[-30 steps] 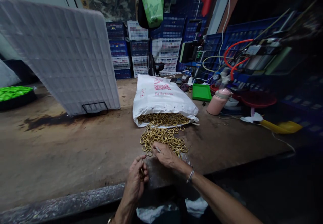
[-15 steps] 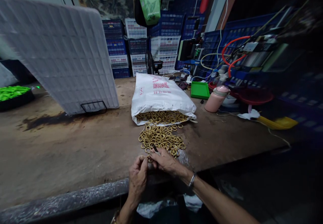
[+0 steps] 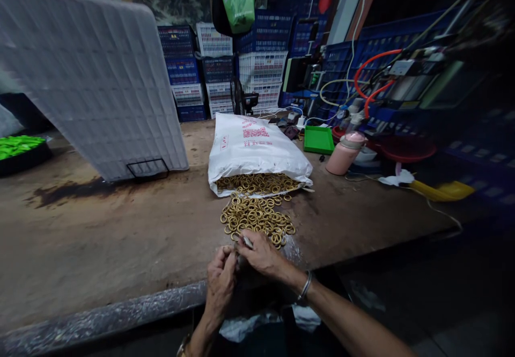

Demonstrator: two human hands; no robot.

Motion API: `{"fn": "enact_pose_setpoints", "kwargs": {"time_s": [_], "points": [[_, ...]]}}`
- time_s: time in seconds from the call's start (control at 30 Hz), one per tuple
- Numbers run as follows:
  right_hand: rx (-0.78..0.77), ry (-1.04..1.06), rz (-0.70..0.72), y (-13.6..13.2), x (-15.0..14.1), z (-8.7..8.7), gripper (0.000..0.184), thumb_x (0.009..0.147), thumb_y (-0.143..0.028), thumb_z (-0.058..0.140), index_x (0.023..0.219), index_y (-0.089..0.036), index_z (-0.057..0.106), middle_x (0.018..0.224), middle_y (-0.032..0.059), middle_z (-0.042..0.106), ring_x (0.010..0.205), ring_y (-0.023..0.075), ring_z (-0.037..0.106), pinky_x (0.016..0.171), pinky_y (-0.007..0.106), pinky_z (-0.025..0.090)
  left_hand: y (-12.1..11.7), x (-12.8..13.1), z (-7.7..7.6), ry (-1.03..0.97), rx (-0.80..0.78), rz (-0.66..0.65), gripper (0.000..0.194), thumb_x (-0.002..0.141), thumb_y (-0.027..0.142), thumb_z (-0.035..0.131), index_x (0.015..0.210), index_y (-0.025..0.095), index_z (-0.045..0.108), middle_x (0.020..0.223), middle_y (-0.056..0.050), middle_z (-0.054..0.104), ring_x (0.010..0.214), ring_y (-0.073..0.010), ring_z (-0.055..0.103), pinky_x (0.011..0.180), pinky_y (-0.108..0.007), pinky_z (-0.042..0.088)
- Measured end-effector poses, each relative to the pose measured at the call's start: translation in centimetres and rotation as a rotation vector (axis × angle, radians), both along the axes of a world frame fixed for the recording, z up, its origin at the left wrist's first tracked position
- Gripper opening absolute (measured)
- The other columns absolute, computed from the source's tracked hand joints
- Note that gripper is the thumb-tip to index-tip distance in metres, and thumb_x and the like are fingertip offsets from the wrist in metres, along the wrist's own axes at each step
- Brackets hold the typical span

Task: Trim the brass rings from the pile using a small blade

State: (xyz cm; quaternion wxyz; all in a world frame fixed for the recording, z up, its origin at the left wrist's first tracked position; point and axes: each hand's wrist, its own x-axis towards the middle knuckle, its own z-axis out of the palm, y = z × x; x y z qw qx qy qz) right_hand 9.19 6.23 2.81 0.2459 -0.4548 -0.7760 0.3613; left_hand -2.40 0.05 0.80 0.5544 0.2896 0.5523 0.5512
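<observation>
My left hand (image 3: 220, 277) is closed in a pinch at the table's front edge. A brass-coloured ring showed at its fingertips a moment ago; the fingers now hide it. My right hand (image 3: 261, 255) is closed round a slim hand tool (image 3: 248, 243), of which just a short grey piece shows. The fingertips of both hands meet. Just beyond them lies a loose pile of brass-coloured rings (image 3: 257, 215). They spill from the mouth of a white woven sack (image 3: 257, 150) with red print, which lies on its side.
The brown wooden table (image 3: 132, 239) has a plastic-wrapped front edge. A tall white ribbed panel (image 3: 104, 88) leans in a wire stand at left. On the right are a green tray (image 3: 318, 140), a pink bottle (image 3: 345, 154) and a machine with orange hoses (image 3: 402, 72). Stacked crates (image 3: 263, 67) stand behind.
My right hand has turned and closed in on the left fingertips. The tool's dark tip, visible before, is now hidden, as is the ring. The left hand has hardly moved.
</observation>
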Motion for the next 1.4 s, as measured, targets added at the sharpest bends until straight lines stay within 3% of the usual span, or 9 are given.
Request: {"fn": "enact_pose_setpoints", "kwargs": {"time_s": [0.2,0.43,0.57,0.8,1.07,1.23,1.4], "points": [[-0.041,0.033,0.033,-0.2,0.1,0.5,0.022,0.08,-0.029,0.045,0.061,-0.017,0.043,0.055,-0.0069,0.036,0.053,0.0067,0.034,0.049,0.019,0.021,-0.2,-0.1,0.4,-0.19,-0.026,-0.139,0.028,0.07,0.044,0.057,0.078,0.019,0.047,0.052,0.009,0.046,0.032,-0.0002,0.023,0.032,-0.013,0.014],[-0.013,0.046,0.025,0.1,0.0,0.4,0.023,0.085,-0.027,0.035,0.066,-0.017,0.045,0.057,-0.005,0.042,0.055,0.0082,0.038,0.052,0.019,0.025,-0.3,0.0,1.0,-0.244,-0.008,-0.153,0.027,0.071,0.042,0.058,0.076,0.019,0.043,0.058,0.007,0.051,0.034,0.0002,0.026,0.032,-0.012,0.015],[0.099,-0.109,0.002,-0.3,0.5,0.0,0.011,0.076,-0.014,0.039,0.074,-0.018,0.048,0.062,-0.0029,0.048,0.057,0.0096,0.04,0.054,0.02,0.025,-0.2,0.1,0.9,-0.222,0.001,-0.116,0.03,0.07,0.043,0.059,0.077,0.02,0.041,0.058,0.007,0.051,0.033,0.0005,0.025,0.032,-0.012,0.015],[0.185,-0.348,0.148,-1.6,0.8,-0.4,0.029,0.064,-0.007,0.04,0.089,-0.02,0.05,0.076,0.0018,0.057,0.066,0.0139,0.047,0.057,0.023,0.025,-0.2,0.1,0.9,-0.179,-0.014,-0.077,0.033,0.066,0.045,0.061,0.075,0.02,0.041,0.049,0.01,0.043,0.032,-0.0003,0.027,0.033,-0.012,0.016],[0.223,-0.472,0.121,-1.6,0.7,-1.2,0.035,0.066,-0.009,0.04,0.099,-0.018,0.045,0.075,0.0038,0.058,0.064,0.0154,0.05,0.054,0.025,0.022,-0.6,0.0,0.5,-0.156,-0.008,-0.1,0.03,0.07,0.044,0.057,0.072,0.02,0.041,0.048,0.01,0.041,0.033,-0.001,0.025,0.034,-0.013,0.016],[0.206,-0.567,0.028,-0.5,1.2,-2.1,0.024,0.068,-0.009,0.04,0.09,-0.015,0.047,0.068,0.0039,0.058,0.057,0.014,0.048,0.052,0.026,0.02,-2.2,0.1,2.1,-0.236,-0.008,-0.212,0.025,0.072,0.04,0.057,0.071,0.02,0.043,0.048,0.01,0.039,0.034,-0.0016,0.024,0.034,-0.014,0.017],[0.245,-0.529,-0.03,-0.1,0.0,-1.8,0.023,0.069,-0.01,0.042,0.09,-0.018,0.047,0.07,0.0032,0.059,0.062,0.0141,0.051,0.053,0.025,0.023,-2.3,-0.3,2.6,-0.401,-0.051,-0.192,0.028,0.07,0.043,0.059,0.071,0.017,0.05,0.06,0.004,0.048,0.037,-0.0011,0.025,0.033,-0.014,0.014]]}}
